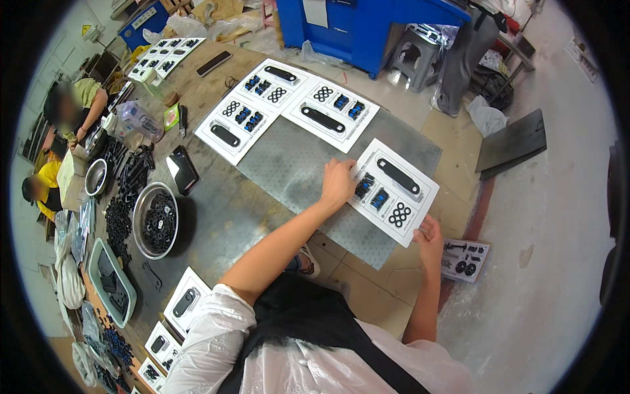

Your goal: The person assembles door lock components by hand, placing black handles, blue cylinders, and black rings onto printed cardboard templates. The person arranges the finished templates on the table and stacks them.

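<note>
Both of my hands hold a white card [428, 196] at its edges, partly over the table's right end. My left hand [338, 182] pinches its left edge. My right hand [430, 238] grips the lower right corner, with some fingers hidden underneath. Mounted on the card are a long black bar-shaped part [398, 176] under clear plastic, two black-and-blue clusters [379, 198] and several black rings [399, 215]. Just beyond lie more white cards [354, 134] with the same kinds of parts.
Left on the table are a metal bowl [136, 226] of small black pieces, a pale green tray [126, 318], a phone [182, 169] and more cards [195, 279]. Two people [92, 98] sit beyond. A blue cabinet [335, 39] and grey stool [420, 59] stand behind.
</note>
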### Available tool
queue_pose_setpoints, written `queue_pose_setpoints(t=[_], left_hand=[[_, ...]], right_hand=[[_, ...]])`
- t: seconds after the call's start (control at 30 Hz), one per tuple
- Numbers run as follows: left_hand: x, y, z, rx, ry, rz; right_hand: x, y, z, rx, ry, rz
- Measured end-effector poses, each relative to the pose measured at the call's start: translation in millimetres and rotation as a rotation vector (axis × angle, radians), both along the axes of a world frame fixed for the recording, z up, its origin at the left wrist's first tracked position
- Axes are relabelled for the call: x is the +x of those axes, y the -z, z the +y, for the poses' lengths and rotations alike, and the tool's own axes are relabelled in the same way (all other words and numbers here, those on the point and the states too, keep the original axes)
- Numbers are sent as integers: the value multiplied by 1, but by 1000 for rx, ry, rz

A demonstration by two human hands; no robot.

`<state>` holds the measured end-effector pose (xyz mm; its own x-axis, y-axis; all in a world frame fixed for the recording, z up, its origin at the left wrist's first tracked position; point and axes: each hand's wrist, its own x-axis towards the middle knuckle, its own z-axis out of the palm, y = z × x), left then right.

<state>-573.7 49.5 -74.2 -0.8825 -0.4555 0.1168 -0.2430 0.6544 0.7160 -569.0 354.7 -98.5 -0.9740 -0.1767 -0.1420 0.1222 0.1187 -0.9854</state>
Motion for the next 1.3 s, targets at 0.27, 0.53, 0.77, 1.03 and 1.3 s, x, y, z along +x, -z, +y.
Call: queue_pose_setpoints(t=[0.27, 0.53, 0.77, 1.03, 1.3], left_hand=[[58, -43, 4, -202, 167, 77], [104, -24, 18, -436, 369, -59], [69, -20, 12, -548, 374, -23], [26, -14, -1, -589, 348, 19], [15, -9, -2, -597, 328, -7]], right_hand=[[10, -32, -8, 239, -58, 128], [22, -68, -23, 507, -170, 200], [-10, -63, -24, 594, -178, 274], [-48, -53, -35, 691, -171, 383], [-74, -47, -35, 734, -220, 433]])
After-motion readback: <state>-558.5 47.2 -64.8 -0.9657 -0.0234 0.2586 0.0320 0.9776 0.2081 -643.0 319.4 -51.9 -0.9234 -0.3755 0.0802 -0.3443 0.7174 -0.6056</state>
